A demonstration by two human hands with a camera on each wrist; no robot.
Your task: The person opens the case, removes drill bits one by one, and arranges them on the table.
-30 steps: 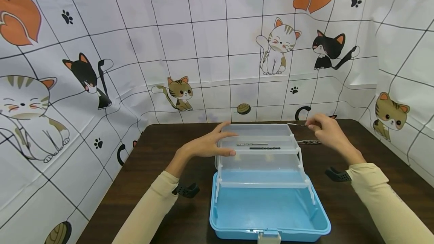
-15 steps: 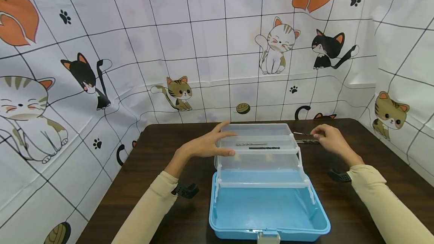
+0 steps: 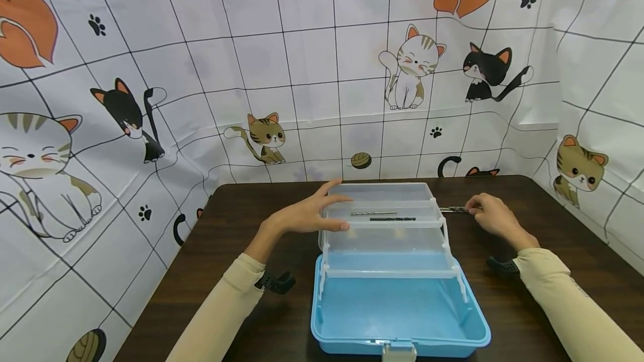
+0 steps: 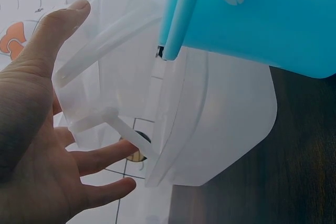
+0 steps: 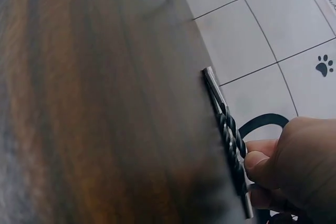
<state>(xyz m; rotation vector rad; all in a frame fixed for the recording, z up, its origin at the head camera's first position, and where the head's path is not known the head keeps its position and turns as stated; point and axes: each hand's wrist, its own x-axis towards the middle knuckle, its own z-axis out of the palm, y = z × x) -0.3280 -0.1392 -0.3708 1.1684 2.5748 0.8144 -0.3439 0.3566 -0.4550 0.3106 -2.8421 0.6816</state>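
My left hand (image 3: 307,214) rests at the left edge of the clear tiered trays (image 3: 387,247), its fingers spread and fairly straight. In the left wrist view, thumb and fingers span the end of the clear plastic. On the upper tray lie a silver drill bit (image 3: 374,214) and a black drill bit (image 3: 393,219). My right hand (image 3: 495,218) is low over the table right of the trays, pinching a drill bit (image 5: 239,142) with thumb and finger. Another drill bit (image 5: 226,135) lies right beside it on the table. The fingers partly hide these bits.
The blue toolbox (image 3: 397,312) stands open on the dark wood table (image 3: 261,323), its latch (image 3: 399,352) toward me. The clear lid (image 4: 226,119) tilts back behind the trays. A cat-print sheet (image 3: 312,71) hangs behind and around the table.
My right hand has moved down and slightly right, bringing the thin bit it held down to the bits on the table. The left hand and toolbox stay in place.
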